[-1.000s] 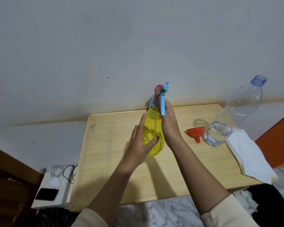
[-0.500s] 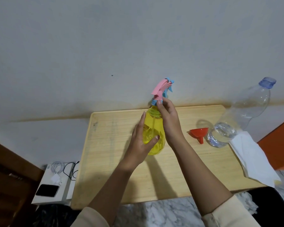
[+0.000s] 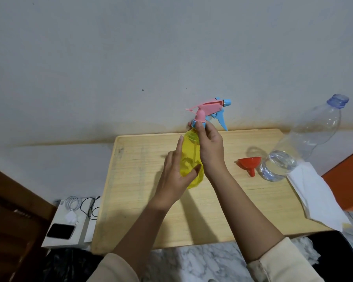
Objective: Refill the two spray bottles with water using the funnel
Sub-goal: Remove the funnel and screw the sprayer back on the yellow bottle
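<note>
A yellow spray bottle stands upright near the middle of the wooden table. My left hand grips its body from the left. My right hand pinches the blue collar under the pink and blue spray head, whose nozzle points right. A red funnel lies on its side to the right. Beside it stands a large clear water bottle with a blue neck, holding a little water at the bottom. Only one spray bottle is in view.
A white cloth hangs over the table's right edge. A white box with a phone and cables sits low at the left. The wall runs close behind the table, and an orange surface is at the right.
The spray head has turned on the bottle: its nozzle faced toward me, now it points right. My right hand shifted round the collar. The left hand kept its hold.
</note>
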The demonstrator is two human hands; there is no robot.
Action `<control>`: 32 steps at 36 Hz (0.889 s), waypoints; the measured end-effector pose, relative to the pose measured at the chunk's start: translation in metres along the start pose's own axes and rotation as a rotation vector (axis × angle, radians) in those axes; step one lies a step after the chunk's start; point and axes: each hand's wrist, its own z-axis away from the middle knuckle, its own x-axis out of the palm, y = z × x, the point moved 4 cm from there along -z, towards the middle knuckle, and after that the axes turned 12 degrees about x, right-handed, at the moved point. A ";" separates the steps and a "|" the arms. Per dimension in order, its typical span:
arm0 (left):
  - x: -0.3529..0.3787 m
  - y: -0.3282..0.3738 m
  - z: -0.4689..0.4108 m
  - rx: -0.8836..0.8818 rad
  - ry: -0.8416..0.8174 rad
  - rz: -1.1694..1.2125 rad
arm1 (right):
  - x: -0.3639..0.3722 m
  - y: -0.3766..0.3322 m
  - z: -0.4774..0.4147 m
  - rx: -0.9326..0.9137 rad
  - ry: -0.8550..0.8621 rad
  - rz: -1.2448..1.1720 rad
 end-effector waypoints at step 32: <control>0.004 -0.005 0.022 -0.080 -0.110 0.219 | -0.024 0.008 0.006 0.060 -0.156 0.069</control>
